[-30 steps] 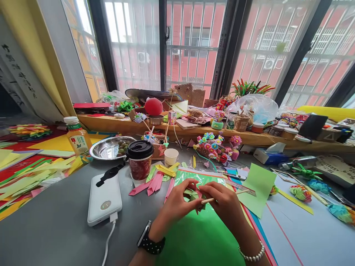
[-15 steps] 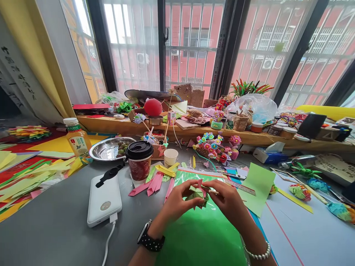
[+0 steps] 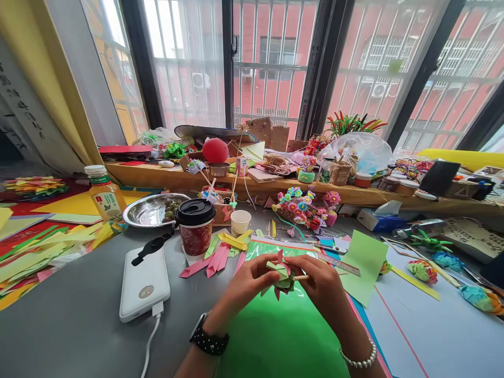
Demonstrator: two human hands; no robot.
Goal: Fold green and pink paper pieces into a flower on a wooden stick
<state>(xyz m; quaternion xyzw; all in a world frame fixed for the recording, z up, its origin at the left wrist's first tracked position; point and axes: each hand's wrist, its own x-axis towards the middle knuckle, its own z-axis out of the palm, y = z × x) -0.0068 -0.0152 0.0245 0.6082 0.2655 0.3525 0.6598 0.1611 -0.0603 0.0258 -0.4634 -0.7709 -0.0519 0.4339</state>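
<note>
My left hand [image 3: 246, 283] and my right hand [image 3: 321, 286] meet over a green sheet [image 3: 283, 336] on the grey table. Between their fingertips they pinch a small folded paper flower [image 3: 280, 273] of green and pink pieces. A thin wooden stick [image 3: 301, 277] runs from the flower under the fingers of my right hand. My left wrist bears a black watch, my right wrist a bead bracelet.
A white power bank [image 3: 144, 283] with a cable lies at the left. Behind it stand a lidded coffee cup [image 3: 195, 227], a small paper cup [image 3: 240, 222], a steel dish [image 3: 151, 210] and a bottle [image 3: 103, 197]. Folded paper strips [image 3: 214, 257] lie near the cup. Craft clutter fills the wooden sill [image 3: 275, 186].
The hands have closed in on the paper flower and lifted it a little. The stick, earlier sticking out from my right fingers, now sits at the flower. The view has shifted slightly.
</note>
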